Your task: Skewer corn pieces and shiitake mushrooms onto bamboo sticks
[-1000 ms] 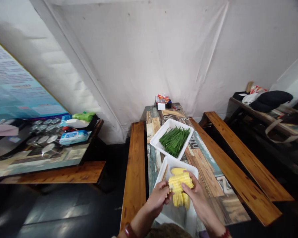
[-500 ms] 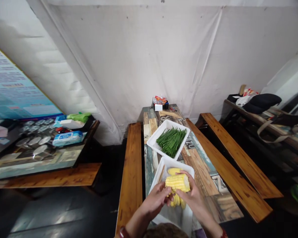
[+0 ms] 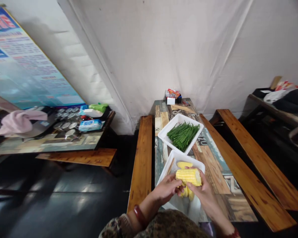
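A piece of yellow corn cob (image 3: 188,176) is held crosswise above a white tray (image 3: 175,202). My right hand (image 3: 203,190) wraps round its cut right end, thumb at the front and fingers behind. My left hand (image 3: 169,187) is closed at its lower left end, with the thumb against the kernels and the fingertips curled underneath, partly hidden. More corn pieces (image 3: 184,164) lie in the tray, some below my hands. Thin wooden sticks (image 3: 170,166) rest along the tray's left side. Just beyond, long green stalks (image 3: 183,136) fill a second white tray (image 3: 162,135).
Both trays stand on a patterned wooden table (image 3: 213,165). Benches flank it on the left (image 3: 141,158) and right (image 3: 248,172). A box of packets (image 3: 172,96) is at the wall end. The left table holds metal-lidded jars (image 3: 71,133), wipes (image 3: 90,125) and a pink cloth (image 3: 22,121).
The view has swung left, so the table and trays appear farther right and slightly higher. Both hands keep their hold on the corn cob, which has hardly turned.
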Demonstrator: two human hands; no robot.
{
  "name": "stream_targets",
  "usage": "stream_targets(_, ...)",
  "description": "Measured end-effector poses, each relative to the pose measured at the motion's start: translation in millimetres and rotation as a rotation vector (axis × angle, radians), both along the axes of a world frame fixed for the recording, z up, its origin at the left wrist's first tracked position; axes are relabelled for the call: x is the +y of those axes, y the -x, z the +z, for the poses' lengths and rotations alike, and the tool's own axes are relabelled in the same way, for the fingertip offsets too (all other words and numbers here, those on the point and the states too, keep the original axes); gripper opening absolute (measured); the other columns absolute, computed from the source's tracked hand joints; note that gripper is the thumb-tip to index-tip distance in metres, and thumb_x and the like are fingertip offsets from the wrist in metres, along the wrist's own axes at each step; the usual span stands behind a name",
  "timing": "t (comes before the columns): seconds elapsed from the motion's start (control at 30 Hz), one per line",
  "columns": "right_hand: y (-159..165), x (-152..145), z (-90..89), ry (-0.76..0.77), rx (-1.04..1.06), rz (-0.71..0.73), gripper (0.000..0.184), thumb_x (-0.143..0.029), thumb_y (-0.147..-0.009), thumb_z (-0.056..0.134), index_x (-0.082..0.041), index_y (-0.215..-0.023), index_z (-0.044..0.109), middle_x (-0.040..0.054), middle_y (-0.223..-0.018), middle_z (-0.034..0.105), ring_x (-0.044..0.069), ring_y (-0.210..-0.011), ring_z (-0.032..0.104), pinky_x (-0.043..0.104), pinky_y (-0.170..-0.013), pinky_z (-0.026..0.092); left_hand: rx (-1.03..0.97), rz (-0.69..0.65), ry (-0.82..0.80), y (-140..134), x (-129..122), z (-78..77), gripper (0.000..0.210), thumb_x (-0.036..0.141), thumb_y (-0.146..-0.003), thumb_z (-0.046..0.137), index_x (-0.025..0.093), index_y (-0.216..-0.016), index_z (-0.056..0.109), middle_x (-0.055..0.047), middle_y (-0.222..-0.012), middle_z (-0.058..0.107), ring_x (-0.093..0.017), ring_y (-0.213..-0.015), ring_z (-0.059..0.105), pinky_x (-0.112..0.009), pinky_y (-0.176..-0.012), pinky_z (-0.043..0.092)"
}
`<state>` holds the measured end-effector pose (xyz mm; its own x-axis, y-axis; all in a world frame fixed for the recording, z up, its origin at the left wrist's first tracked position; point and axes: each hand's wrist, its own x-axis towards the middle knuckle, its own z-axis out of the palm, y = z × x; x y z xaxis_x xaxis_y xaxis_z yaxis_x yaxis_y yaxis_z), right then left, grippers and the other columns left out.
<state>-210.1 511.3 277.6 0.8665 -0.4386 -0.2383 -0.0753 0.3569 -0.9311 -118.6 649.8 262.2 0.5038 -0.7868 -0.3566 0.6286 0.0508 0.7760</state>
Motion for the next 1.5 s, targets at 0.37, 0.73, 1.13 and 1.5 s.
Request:
stream_targets(0.37,-2,-4,9.0,0.073,0.014,0.057,0.055,-0.035,-0.070,0.081,-0.027,-0.119,0.057,0.0062,-0.116,0.072,0.025,-0.097,0.071,0.038,-0.083,0.059,-0.026,0.001,-0.028,-1,0,6.7,0.028,0.037,-0.074,0.069,0.013,-0.087,0.067,-0.004,-0.071,0.062,-0.012,-0.059,0.053,-0.024,-0.053,0.038)
stream_targets(0.73,-3,-8,-2.4,0.014,-0.022,0.033,0.049,-0.035,-0.078,0.075,-0.027,-0.122,0.054,0.0048,-0.119,0.070,0.023,-0.103,0.069,0.036,-0.090,0.057,-0.044,0.065,-0.150,6,-15,-3.4,0.016,0.027,-0.072,0.066,0.015,-0.079,0.058,0.003,-0.060,0.053,-0.008,-0.052,0.042,-0.023,-0.050,0.027)
stream_targets(1.13,3,-13,-23.1,-0.114,-0.074,0.024,0.054,-0.036,-0.081,0.074,-0.027,-0.128,0.050,0.0061,-0.118,0.070,0.023,-0.096,0.070,0.037,-0.086,0.058,-0.033,-0.024,-0.086,2,-17,1.8,0.030,0.040,-0.079,0.069,0.013,-0.091,0.063,-0.001,-0.072,0.059,-0.012,-0.063,0.049,-0.024,-0.054,0.033)
stream_targets(1.5,-7,-11,-20.2,-0.146,-0.050,-0.008,0.057,-0.037,-0.079,0.077,-0.028,-0.129,0.052,0.0050,-0.116,0.071,0.023,-0.097,0.070,0.037,-0.085,0.058,-0.001,0.098,-0.189,2,-19,-8.3,0.016,0.024,-0.073,0.064,0.014,-0.085,0.060,0.002,-0.065,0.054,-0.009,-0.055,0.044,-0.021,-0.050,0.026)
